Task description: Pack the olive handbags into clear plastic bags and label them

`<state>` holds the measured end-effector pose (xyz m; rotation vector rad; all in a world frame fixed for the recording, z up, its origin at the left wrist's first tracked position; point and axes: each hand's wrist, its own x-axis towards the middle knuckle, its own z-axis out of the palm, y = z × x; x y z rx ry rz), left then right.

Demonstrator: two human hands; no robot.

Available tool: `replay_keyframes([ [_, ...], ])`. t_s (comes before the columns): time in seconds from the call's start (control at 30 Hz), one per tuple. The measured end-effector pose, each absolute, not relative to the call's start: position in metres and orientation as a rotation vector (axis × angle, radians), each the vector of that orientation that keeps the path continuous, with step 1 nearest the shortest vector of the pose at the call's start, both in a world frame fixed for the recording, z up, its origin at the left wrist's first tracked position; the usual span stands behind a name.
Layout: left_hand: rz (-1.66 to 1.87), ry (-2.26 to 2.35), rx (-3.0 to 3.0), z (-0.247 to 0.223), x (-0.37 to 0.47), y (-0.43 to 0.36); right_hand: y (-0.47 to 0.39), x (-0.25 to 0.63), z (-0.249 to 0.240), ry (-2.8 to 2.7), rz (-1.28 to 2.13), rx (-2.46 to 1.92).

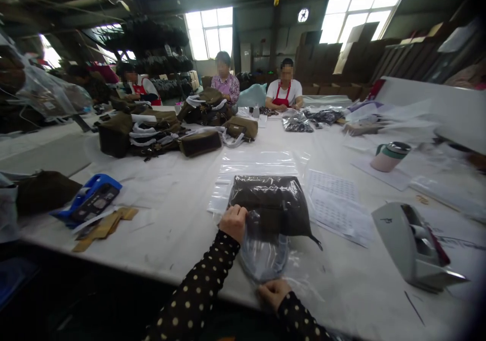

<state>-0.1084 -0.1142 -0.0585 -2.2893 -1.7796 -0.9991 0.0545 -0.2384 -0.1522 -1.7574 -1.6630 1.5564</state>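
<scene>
A dark olive-brown handbag (270, 202) lies flat on the white table in front of me, covered by a clear plastic bag (261, 260). Its pale wrapped handle (283, 262) loops toward the table's near edge beneath the plastic. My left hand (234, 223) is closed on the plastic at the handbag's left side. Lower down, my right hand (275, 292) pinches the plastic near the bottom of the handle loop; exactly what lies between its fingertips is partly hidden. More clear plastic bags (258, 162) lie flat under and behind the handbag.
Printed sheets (336, 202) lie to the right, near a grey tape dispenser (408, 245) and a pink-and-green mug (391, 156). At left are a blue tape dispenser (93, 199) and brown card strips (104, 227). Olive handbags (201, 143) are heaped farther back. Several people sit across the table.
</scene>
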Motion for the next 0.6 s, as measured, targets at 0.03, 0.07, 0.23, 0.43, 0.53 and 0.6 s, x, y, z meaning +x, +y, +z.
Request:
replay_keyframes([
  [0.03,-1.013,-1.801,-2.262,-0.065,-0.101,-0.119,-0.238,0.055,-0.152,-1.678,1.543,-1.769],
  [0.07,-1.027,-1.820,-2.236,-0.071,-0.093,-0.124,-0.236,0.055,-0.151,-1.705,1.530,-1.774],
  [0.23,-1.052,-1.830,-2.121,-0.099,-0.060,-0.142,-0.234,0.052,-0.134,-1.925,1.469,-1.727],
  [0.43,-0.923,-1.803,-2.137,-0.111,-0.054,-0.144,-0.262,0.106,-0.104,-1.867,1.451,-1.295],
  [0.53,-0.997,-1.773,-2.142,-0.114,-0.055,-0.136,-0.261,0.194,-0.087,-1.489,1.391,-1.170],
  [0.6,-1.046,-1.775,-2.148,-0.119,-0.055,-0.129,-0.250,0.271,-0.071,-1.085,1.060,-1.366],
])
